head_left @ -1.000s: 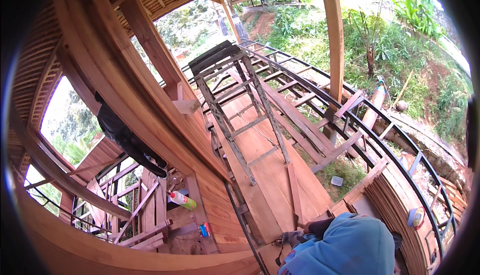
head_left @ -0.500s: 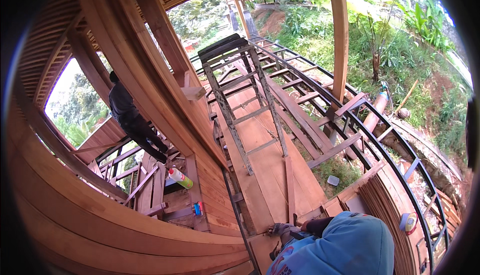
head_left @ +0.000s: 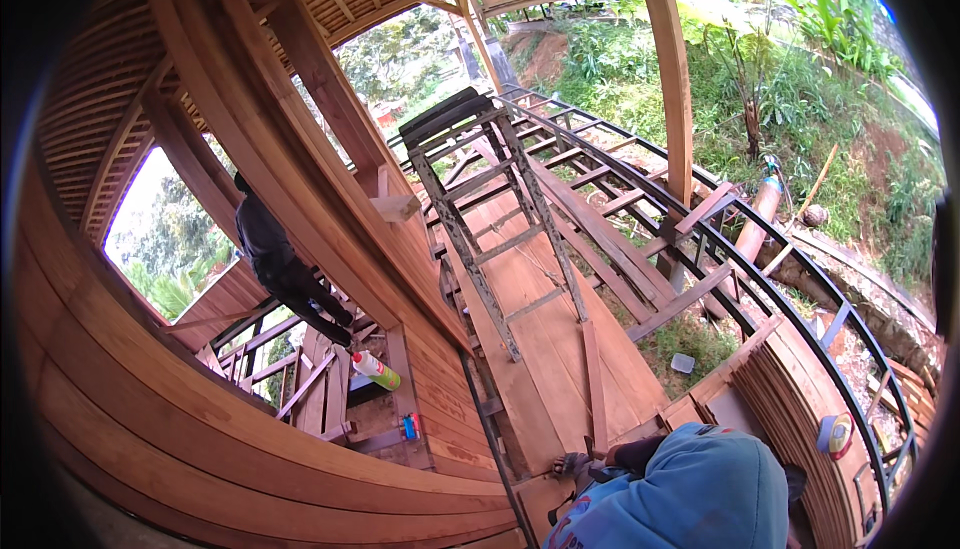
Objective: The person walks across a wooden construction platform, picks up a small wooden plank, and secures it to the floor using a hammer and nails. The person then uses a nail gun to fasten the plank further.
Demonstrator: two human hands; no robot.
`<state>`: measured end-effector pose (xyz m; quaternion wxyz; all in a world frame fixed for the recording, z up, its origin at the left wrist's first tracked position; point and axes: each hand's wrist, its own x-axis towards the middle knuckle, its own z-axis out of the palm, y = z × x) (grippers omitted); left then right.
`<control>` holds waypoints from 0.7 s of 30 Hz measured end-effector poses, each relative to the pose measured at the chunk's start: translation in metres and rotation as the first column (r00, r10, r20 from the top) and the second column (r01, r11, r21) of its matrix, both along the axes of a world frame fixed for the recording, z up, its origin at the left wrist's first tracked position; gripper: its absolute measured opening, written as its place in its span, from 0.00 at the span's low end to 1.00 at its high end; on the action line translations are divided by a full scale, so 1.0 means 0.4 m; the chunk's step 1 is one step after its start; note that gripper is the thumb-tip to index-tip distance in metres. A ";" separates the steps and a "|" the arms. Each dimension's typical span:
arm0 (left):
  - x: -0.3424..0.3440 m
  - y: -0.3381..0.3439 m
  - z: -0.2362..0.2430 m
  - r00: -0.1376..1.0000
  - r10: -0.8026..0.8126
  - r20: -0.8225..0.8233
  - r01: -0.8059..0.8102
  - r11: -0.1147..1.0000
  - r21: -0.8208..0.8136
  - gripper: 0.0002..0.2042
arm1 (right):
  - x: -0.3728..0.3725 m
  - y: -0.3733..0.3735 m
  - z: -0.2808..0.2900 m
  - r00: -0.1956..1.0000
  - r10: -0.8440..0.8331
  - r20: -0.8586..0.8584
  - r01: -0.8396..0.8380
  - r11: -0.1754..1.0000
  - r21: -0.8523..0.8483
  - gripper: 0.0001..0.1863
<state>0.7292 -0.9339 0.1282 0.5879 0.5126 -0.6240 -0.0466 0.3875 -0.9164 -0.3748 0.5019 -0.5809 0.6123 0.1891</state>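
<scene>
Blue cloth [head_left: 690, 494] bulges into the bottom of my feed, and past its dark sleeve [head_left: 640, 452] I make out a hand [head_left: 572, 465] low at the wooden boards [head_left: 530, 389]; I cannot tell whether it is the left or right, nor how wide or closed either hand is. The narrow wood strip [head_left: 594, 379] lies just beyond, running from near that hand to a foot of the stepladder [head_left: 510, 245].

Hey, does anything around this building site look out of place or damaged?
Mildly: a small clear container sits on the grass beside the boards, so it looks stray, perhaps dropped. The ladder also looks blotchy, possibly from old paint or wear.
</scene>
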 end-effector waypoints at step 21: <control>0.000 0.038 -0.001 0.996 -0.011 -0.088 0.011 1.000 0.002 0.24 | 0.006 0.018 0.002 1.000 -0.025 0.018 0.025 0.999 0.034 0.28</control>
